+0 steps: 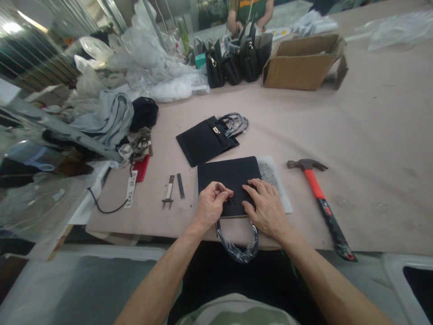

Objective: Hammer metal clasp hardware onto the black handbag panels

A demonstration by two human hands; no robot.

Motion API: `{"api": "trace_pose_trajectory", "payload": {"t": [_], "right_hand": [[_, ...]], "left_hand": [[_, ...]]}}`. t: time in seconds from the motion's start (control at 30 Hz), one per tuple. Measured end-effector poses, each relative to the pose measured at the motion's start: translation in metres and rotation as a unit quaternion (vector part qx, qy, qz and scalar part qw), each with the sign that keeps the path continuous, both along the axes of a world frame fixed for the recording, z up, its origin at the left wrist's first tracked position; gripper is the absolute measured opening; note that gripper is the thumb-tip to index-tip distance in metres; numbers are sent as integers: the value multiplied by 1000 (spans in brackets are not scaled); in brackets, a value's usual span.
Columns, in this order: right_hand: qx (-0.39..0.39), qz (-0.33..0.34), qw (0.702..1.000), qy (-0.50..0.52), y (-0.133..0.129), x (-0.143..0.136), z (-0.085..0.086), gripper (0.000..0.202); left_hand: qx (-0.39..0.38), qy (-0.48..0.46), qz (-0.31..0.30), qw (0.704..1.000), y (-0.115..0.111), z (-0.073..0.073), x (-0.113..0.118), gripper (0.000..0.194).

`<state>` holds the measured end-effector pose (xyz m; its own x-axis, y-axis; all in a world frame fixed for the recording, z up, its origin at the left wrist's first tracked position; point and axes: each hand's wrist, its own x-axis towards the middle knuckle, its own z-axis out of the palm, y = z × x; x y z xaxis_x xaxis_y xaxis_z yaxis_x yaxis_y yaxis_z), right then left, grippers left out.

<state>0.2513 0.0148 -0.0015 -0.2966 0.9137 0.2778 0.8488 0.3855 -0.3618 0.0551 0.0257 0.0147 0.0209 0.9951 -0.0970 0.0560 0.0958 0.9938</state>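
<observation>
Before me, a black bag panel (230, 174) lies flat on a white board (284, 201) with dark marks on its right part. My left hand (210, 203) is closed over the panel's lower part, pinching a small metal rod (219, 186) between thumb and fingers; its lower end is hidden. Small dark bits lie beside those fingertips. With fingers spread, my right hand (265, 205) rests on the panel's right side. A handle wrapped in clear plastic (241, 253) hangs from the panel over the table's front edge.
A claw hammer (318, 194) lies to the right. On the left are a pronged tool (168, 192), a dark slim tool (181, 186) and a red item (141, 168). Farther back are another bag panel (204, 142), black handbags (248, 58), a cardboard box (297, 65) and another person (250, 13).
</observation>
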Motion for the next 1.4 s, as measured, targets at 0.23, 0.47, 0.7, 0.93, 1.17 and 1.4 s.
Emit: {"api": "trace_pose_trajectory", "payload": {"t": [0.23, 0.47, 0.7, 0.93, 1.17, 1.4], "right_hand": [[-4, 2, 1000, 2, 0, 0, 2, 42], [-4, -1, 1000, 15, -1, -2, 0, 42], [21, -45, 983, 176, 9, 41, 5, 33], [-85, -304, 948, -35, -6, 149, 2, 32], [-374, -219, 833, 345, -7, 142, 24, 31], [-255, -225, 878, 336, -32, 70, 107, 42]], "left_hand": [[-9, 0, -9, 1000, 0, 2, 3, 9], [26, 60, -35, 997, 1, -1, 3, 4], [81, 146, -71, 983, -2, 3, -1, 9], [120, 198, -133, 964, -1, 4, -5, 13], [181, 193, -137, 955, -4, -4, -5, 13], [184, 188, -129, 956, -4, -10, -4, 14]]}}
